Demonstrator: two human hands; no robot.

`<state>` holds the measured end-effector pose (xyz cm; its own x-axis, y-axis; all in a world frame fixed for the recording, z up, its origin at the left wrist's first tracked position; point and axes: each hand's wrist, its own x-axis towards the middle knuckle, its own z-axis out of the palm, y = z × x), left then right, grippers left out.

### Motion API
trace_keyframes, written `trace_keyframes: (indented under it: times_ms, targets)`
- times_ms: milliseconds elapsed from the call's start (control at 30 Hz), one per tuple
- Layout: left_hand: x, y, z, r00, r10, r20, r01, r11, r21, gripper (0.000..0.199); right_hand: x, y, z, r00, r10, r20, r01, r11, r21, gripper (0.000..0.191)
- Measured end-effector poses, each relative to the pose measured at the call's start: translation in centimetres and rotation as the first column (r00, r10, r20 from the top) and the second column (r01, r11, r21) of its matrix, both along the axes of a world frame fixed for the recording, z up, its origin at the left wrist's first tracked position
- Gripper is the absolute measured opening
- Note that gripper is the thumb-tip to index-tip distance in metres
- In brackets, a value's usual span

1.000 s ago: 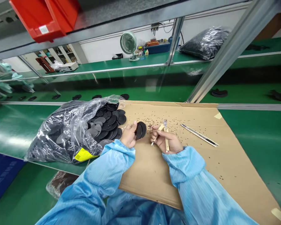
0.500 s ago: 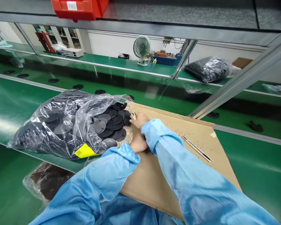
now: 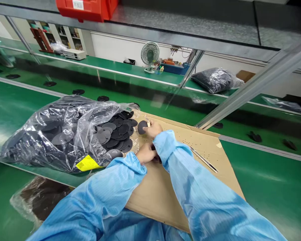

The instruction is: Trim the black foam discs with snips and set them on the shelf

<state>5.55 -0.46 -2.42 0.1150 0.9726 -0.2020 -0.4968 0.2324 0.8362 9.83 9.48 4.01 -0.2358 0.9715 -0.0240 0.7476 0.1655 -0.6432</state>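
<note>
My right hand is closed with a round black disc at its fingertips, just right of the pile. Something pale is at those fingertips too, perhaps a finger cover. My left hand is closed low over the cardboard sheet, near the right cuff. Dark material shows at its fingers, but the right sleeve hides most of it. Beside both hands, many loose black discs spill from the mouth of a clear plastic bag with a yellow label.
A silver pen-like tool lies on the cardboard, among tiny dark specks. Behind runs a green belt carrying spaced black discs. A slanted metal post rises at the right, and a shelf with a red bin hangs above.
My right hand has drawn a black disc slightly away from the pile, so it now shows separately. My left hand stays low on the cardboard. The whole view has shifted a little.
</note>
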Motion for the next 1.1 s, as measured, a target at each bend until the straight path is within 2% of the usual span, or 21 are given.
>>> trace_keyframes:
  times_ms: [67, 167, 267, 333, 400, 467, 600, 700, 833, 1000, 1100]
  targets:
    - [0.0, -0.2, 0.6, 0.993, -0.057, -0.099, 0.055, 0.998, -0.029, 0.028, 2.3, -0.6, 0.6, 0.944, -0.1, -0.316, 0.126, 0.99, 0.062, 0.028]
    - [-0.1, -0.3, 1.4, 0.99, -0.015, -0.138, 0.01, 0.999, -0.035, 0.032, 6.3, -2.2, 1.2, 0.698, -0.152, -0.7, 0.278, 0.958, 0.068, 0.031]
    - [-0.2, -0.1, 1.7, 0.99, 0.077, -0.119, -0.081, 0.996, -0.037, 0.035, 9.5, -4.6, 0.6, 0.461, -0.185, -0.868, 0.335, 0.942, -0.022, 0.038]
    - [-0.3, 0.0, 1.7, 0.99, 0.101, -0.1, -0.105, 0.994, -0.036, 0.039, 10.6, -6.1, -0.4, 0.386, -0.199, -0.901, 0.312, 0.947, -0.075, 0.041]
    - [-0.4, -0.1, 1.6, 0.993, 0.094, -0.074, -0.095, 0.995, -0.013, 0.044, 10.9, -7.3, -1.7, 0.392, -0.203, -0.897, 0.27, 0.958, -0.099, 0.043]
    - [-0.4, -0.3, 1.6, 0.998, 0.053, -0.045, -0.052, 0.998, 0.022, 0.048, 10.6, -8.1, -2.9, 0.467, -0.196, -0.862, 0.246, 0.965, -0.086, 0.04]
    - [-0.3, -0.9, 1.8, 0.999, -0.024, -0.028, 0.025, 0.999, 0.048, 0.049, 10.0, -8.6, -4.3, 0.654, -0.143, -0.743, 0.251, 0.967, 0.035, 0.03]
    - [0.0, -1.1, 1.9, 0.997, 0.006, -0.076, -0.002, 0.999, 0.046, 0.051, 10.1, -8.7, -4.6, 0.722, -0.117, -0.682, 0.245, 0.965, 0.094, 0.028]
    - [0.2, -1.1, 1.6, 0.991, 0.065, -0.121, -0.061, 0.997, 0.038, 0.053, 10.3, -9.1, -4.7, 0.75, -0.105, -0.653, 0.237, 0.964, 0.117, 0.027]
    - [0.4, -1.1, 1.4, 0.989, 0.073, -0.128, -0.06, 0.992, 0.107, 0.051, 9.9, -9.5, -4.6, 0.748, -0.122, -0.653, 0.255, 0.961, 0.112, 0.026]
    - [0.4, -1.2, 1.5, 0.988, 0.084, -0.128, -0.073, 0.993, 0.091, 0.048, 9.8, -9.6, -4.5, 0.744, -0.143, -0.652, 0.271, 0.957, 0.1, 0.029]
